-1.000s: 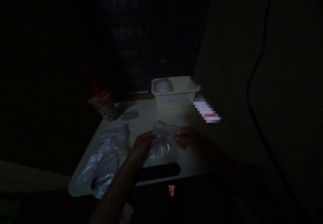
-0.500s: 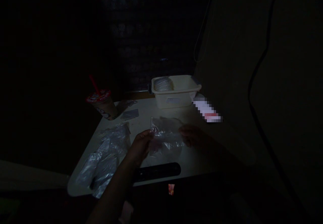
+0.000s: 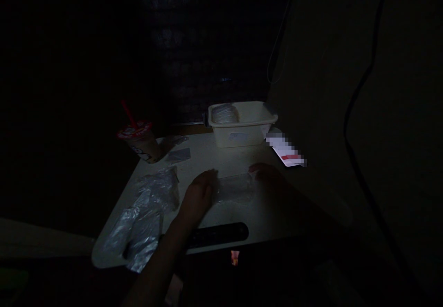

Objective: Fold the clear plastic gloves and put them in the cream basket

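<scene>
A clear plastic bag (image 3: 233, 188) lies stretched out low over the white table (image 3: 200, 152), between my two hands. At its left end, my left hand (image 3: 201, 191) is closed on the bag's edge, with the fingertips partly hidden. My right hand (image 3: 265, 174), in deep shadow, pinches the upper right corner of the bag. To the left lies a heap of crumpled clear plastic bags (image 3: 145, 214), apart from my left hand.
A white bin (image 3: 238, 134) at the back holds a stack of plastic packets (image 3: 223, 113). A drink cup (image 3: 141, 145) with a red straw stands back left. A lit phone (image 3: 285, 150) lies at right. A dark slot (image 3: 221, 234) runs along the table's front edge.
The bag has gone from raised and tilted to flatter and narrower between my hands. My left hand has turned over, knuckles up, and moved slightly right; my right hand has shifted slightly up.
</scene>
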